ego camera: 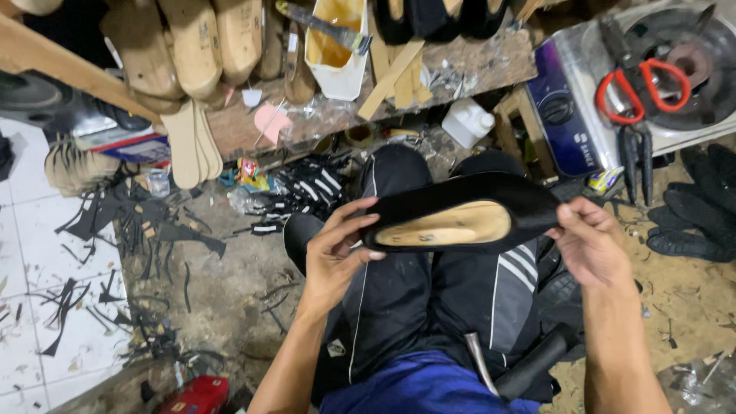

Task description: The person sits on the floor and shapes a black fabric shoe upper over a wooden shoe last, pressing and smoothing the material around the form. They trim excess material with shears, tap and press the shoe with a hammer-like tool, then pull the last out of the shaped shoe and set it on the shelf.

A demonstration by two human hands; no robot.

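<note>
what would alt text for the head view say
Both hands hold a black shoe upper on a wooden last over the lap: left hand at one end, right hand at the other. Red-handled scissors lie upper right.

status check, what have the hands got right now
Left hand and right hand both gripping black shoe, sole side up over the lap. Nothing between hands and shoe.

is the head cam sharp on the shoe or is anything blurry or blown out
Head view: the black shoe and both hands, left hand and right hand, look sharp; light is even with soft shadows; the white floor tiles at left are bright, nearly washed out; the black trousers lose detail in the dark; edges bend slightly, like a wide lens.
</note>
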